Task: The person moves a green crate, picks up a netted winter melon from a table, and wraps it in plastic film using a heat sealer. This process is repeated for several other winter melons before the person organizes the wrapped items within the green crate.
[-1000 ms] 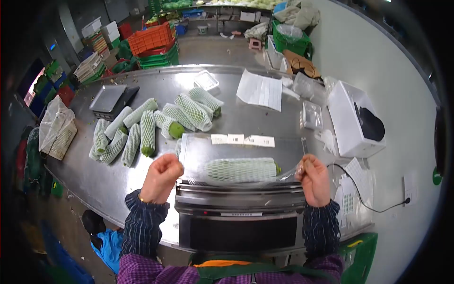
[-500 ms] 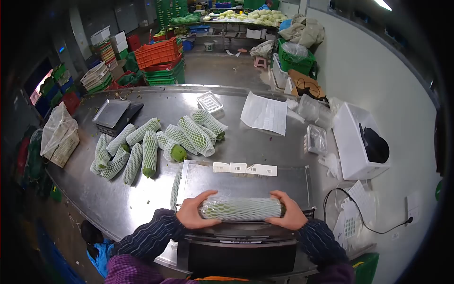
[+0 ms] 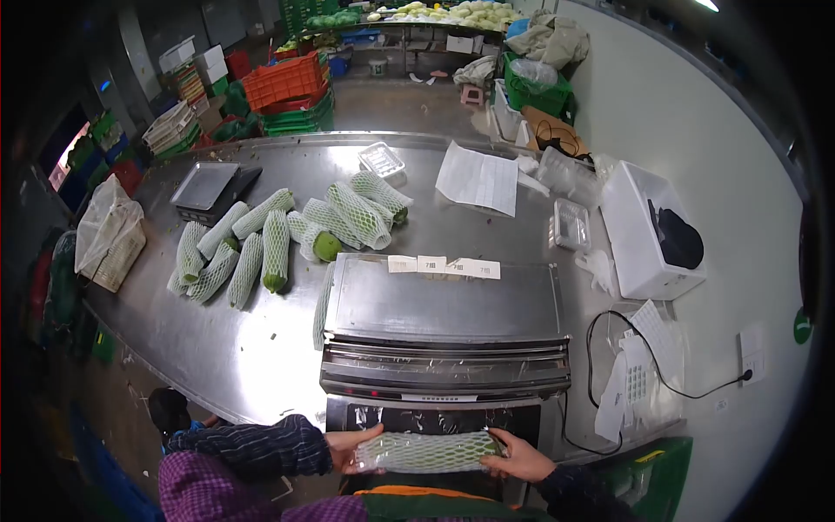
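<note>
A long green gourd (image 3: 426, 452) in a white foam net, with shiny clear film over it, lies level in front of my body. My left hand (image 3: 352, 446) grips its left end and my right hand (image 3: 519, 456) its right end. Both hands are closed on it, just in front of the black lower part of a metal wrapping machine (image 3: 444, 300). White paper labels (image 3: 444, 266) run along the machine's far edge. Left of the machine, several netted gourds (image 3: 276, 252) lie on the steel table (image 3: 156, 348). An unfilled-looking foam net (image 3: 323, 309) lies along the machine's left side.
A scale (image 3: 213, 187) stands at the far left. Clear plastic trays (image 3: 383, 163), a paper sheet (image 3: 477, 178) and a white foam box (image 3: 652, 230) are on the table. A black cable (image 3: 670, 391) runs to the wall socket. Stacked crates (image 3: 283, 83) stand behind.
Both hands have drawn the gourd from the machine's top toward my body, past its front edge. My view has tipped downward, and the machine's rollers now show.
</note>
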The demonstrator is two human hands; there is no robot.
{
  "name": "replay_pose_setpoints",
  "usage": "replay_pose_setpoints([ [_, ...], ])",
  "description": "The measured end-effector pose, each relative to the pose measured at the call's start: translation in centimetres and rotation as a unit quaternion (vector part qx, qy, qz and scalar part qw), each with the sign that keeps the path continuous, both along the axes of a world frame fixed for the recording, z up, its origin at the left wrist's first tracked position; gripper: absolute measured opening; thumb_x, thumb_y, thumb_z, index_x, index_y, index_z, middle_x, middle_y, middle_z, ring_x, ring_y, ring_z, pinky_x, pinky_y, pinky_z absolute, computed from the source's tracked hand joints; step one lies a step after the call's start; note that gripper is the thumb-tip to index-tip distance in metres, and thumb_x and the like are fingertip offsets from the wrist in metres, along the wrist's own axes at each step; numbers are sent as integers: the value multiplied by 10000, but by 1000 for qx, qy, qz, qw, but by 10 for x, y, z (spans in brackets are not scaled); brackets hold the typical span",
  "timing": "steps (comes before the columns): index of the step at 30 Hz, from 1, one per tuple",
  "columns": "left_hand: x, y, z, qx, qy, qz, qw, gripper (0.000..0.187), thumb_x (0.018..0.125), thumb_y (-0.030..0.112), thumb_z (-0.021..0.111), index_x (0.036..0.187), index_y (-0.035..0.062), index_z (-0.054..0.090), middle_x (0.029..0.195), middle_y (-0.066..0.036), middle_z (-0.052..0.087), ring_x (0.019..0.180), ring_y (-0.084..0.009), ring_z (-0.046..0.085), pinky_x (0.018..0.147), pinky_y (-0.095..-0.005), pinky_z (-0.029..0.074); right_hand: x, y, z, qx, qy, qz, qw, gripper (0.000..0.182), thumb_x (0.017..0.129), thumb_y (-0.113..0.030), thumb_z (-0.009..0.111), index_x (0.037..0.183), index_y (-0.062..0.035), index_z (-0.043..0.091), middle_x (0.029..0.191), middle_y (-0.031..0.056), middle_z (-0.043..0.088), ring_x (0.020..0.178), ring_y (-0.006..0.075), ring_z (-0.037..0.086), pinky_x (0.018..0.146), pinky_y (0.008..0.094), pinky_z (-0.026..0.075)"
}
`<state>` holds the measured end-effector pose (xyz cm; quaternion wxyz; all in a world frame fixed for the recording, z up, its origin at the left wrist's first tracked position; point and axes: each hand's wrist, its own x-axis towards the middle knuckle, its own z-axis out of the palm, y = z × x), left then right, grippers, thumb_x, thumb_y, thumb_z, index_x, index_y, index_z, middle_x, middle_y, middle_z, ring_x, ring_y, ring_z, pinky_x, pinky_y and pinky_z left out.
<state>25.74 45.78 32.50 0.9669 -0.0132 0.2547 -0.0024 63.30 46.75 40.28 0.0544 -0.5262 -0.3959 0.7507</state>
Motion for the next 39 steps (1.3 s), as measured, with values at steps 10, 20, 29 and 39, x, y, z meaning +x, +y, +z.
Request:
replay_pose_setpoints([
  [10, -24, -93, 26, 481, 320, 27, 816, 175, 862, 152, 643, 989, 35, 672, 919, -32, 674, 865, -127, 610, 826, -270, 488, -16, -60, -1, 265, -264, 34, 927, 638, 726, -399, 699, 1169, 20, 511, 963, 245, 641, 868, 364, 649, 774, 409, 513],
  [20, -34, -117, 18, 346, 493, 158, 783, 293, 950, 260, 503, 840, 12, 615, 636, -4, 554, 584, -74, 507, 596, -216, 434, 34, -83, -85, 179, -169, -124, 961, 255, 928, -190, 483, 919, 29, 614, 650, 58, 594, 526, 120, 533, 514, 269, 417],
  [29, 14, -119, -79, 352, 396, 121, 839, 190, 868, 169, 610, 989, 26, 645, 854, -33, 627, 759, -96, 578, 704, -224, 477, -32, -123, -172, -70, -6, -471, 880, 246, 935, -176, 473, 1023, 14, 602, 695, 43, 615, 544, 103, 539, 479, 232, 423],
  [39, 98, -62, 58, 448, -82, 294, 840, 319, 906, 283, 564, 839, -25, 611, 720, -81, 543, 658, -157, 476, 660, -302, 409, -60, -100, -70, -155, 537, -176, 810, 393, 968, -397, 419, 724, -88, 416, 563, -67, 252, 447, 48, 233, 406, 214, 265],
])
